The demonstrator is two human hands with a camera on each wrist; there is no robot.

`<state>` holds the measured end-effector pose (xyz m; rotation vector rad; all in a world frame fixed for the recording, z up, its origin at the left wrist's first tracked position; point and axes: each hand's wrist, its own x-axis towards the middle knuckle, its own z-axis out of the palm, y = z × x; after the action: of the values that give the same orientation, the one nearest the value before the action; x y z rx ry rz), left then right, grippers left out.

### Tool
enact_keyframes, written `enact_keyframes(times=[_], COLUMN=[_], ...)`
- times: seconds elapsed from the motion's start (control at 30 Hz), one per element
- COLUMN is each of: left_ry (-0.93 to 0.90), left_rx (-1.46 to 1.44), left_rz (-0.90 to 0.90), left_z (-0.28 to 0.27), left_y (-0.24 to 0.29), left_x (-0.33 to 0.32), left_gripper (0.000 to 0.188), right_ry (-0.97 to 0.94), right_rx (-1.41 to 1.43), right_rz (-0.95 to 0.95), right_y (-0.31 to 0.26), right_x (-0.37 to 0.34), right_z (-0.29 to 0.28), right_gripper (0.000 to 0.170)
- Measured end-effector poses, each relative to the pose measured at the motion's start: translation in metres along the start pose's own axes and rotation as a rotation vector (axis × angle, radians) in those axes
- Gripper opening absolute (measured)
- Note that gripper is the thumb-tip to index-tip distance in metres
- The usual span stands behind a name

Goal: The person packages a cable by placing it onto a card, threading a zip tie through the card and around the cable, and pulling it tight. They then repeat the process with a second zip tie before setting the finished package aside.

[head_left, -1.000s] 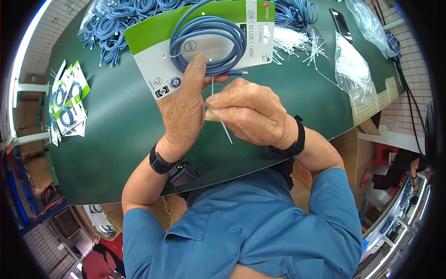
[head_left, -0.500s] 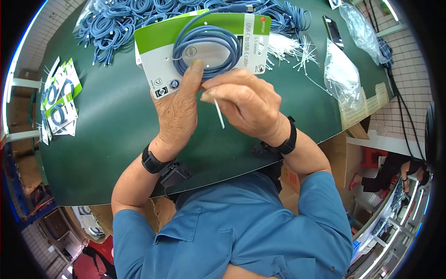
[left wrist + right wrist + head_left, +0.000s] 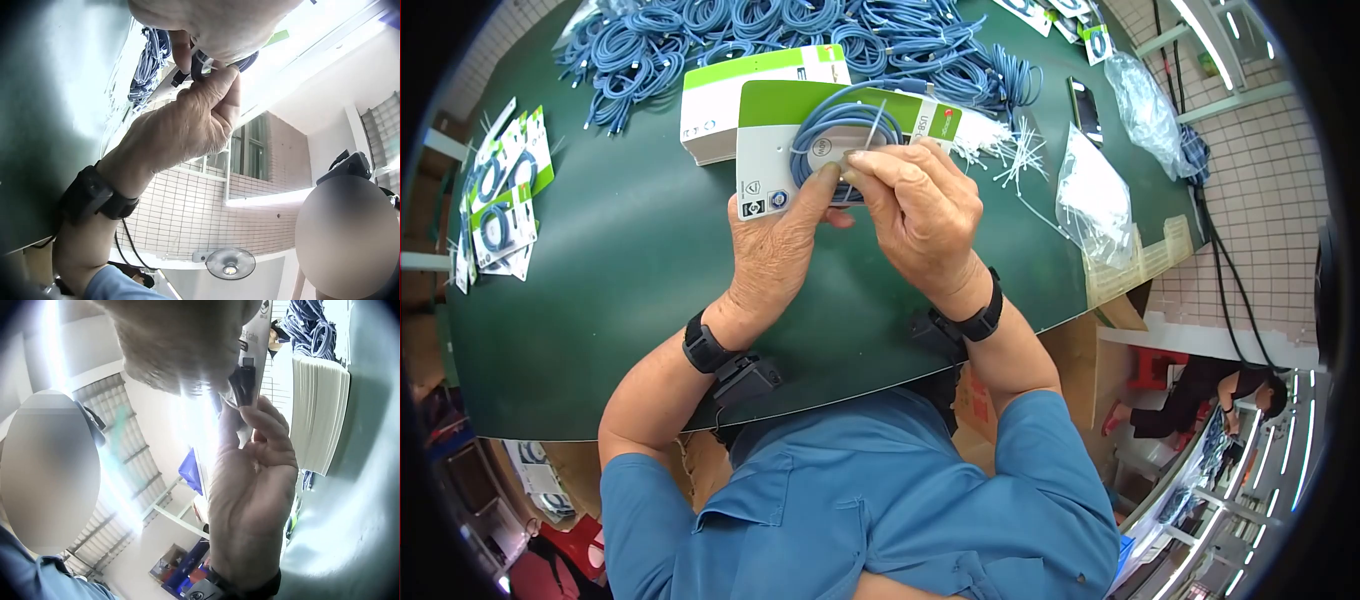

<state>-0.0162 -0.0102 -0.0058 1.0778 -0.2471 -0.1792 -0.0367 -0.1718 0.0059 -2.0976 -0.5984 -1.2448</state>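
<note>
The person's left hand (image 3: 770, 245) has hold of a white-and-green packaging card (image 3: 775, 150), thumb over the front and fingers tucked behind, held up above the green table (image 3: 640, 280). On the card's face sits a coil of blue cable (image 3: 825, 127). The right hand (image 3: 930, 215) comes in from the other side, thumb and forefinger closed in a tight pinch on a thin white tie (image 3: 877, 125) that crosses the front of the coil.

I can make out "USB-C" running down the card's pale strip, with the rest behind the fingers; the red brand mark beside it is too small to read from here. A black badge in the lower corner bears a "5", next to a round blue badge and a shield outline.

Just behind the card stands a stack of like cards (image 3: 710, 110), their lettering too fine to catch. Loose white ties (image 3: 1020, 150) lie to the right, near a clear bag (image 3: 1090, 205), and a heap of blue cables (image 3: 640, 60) fills the far edge.
</note>
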Motion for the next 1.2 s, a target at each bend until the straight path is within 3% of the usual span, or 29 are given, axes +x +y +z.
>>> enact_keyframes(times=[0.13, 0.53, 0.77, 1.2], left_ry=[0.005, -0.014, 0.004, 0.015], left_rx=[0.006, 0.007, -0.02, -0.02], left_rz=[-0.019, -0.03, 0.048, -0.024], left_z=[0.0, -0.003, 0.004, 0.002], left_y=[0.003, 0.0, 0.011, 0.012], left_x=[0.0, -0.003, -0.003, -0.002], left_gripper=[0.027, 0.024, 0.024, 0.023], right_ry=[-0.047, -0.149, -0.125, -0.036], right_rx=[-0.15, -0.024, -0.003, 0.057], right_rz=[-0.138, -0.171, -0.188, -0.133], right_y=[-0.003, -0.013, -0.019, -0.013], right_x=[0.01, 0.006, 0.004, 0.005], right_z=[-0.008, -0.019, -0.024, -0.021], right_gripper=[0.031, 0.046, 0.045, 0.031])
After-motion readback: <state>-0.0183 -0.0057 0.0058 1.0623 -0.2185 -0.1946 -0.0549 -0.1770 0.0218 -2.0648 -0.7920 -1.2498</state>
